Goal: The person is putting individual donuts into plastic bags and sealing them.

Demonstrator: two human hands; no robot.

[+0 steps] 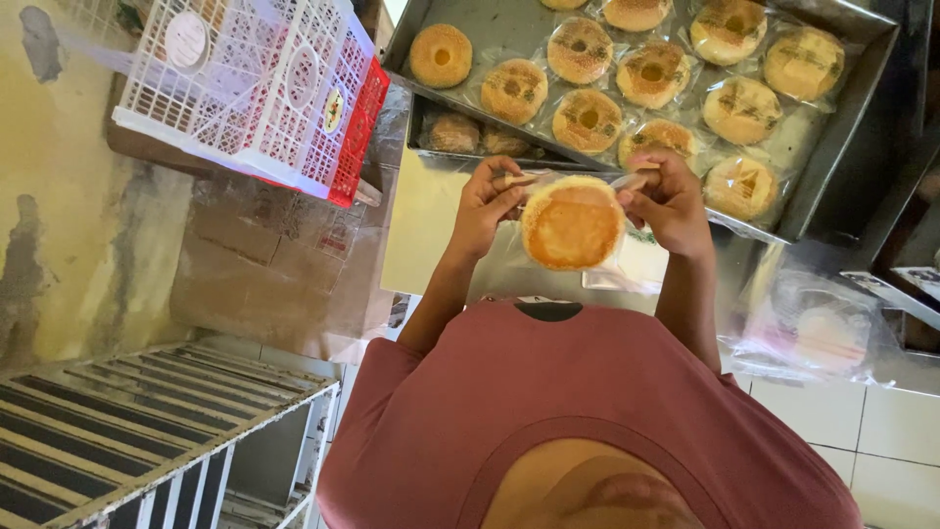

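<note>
1. A metal tray (852, 118) of clear-wrapped round buns sits on a pale worktop (421, 225); a white lattice crate (255, 88) stands beside it.
2. Left hand (487, 208) and right hand (671, 201) pinch shut the clear bag around a golden round bun (573, 225), held above the worktop's near edge.

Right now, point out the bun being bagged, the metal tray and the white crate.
bun (572, 227), head view, middle of its golden top.
metal tray (850, 125), head view, bare right wall.
white crate (245, 93), head view, lattice side.
</note>
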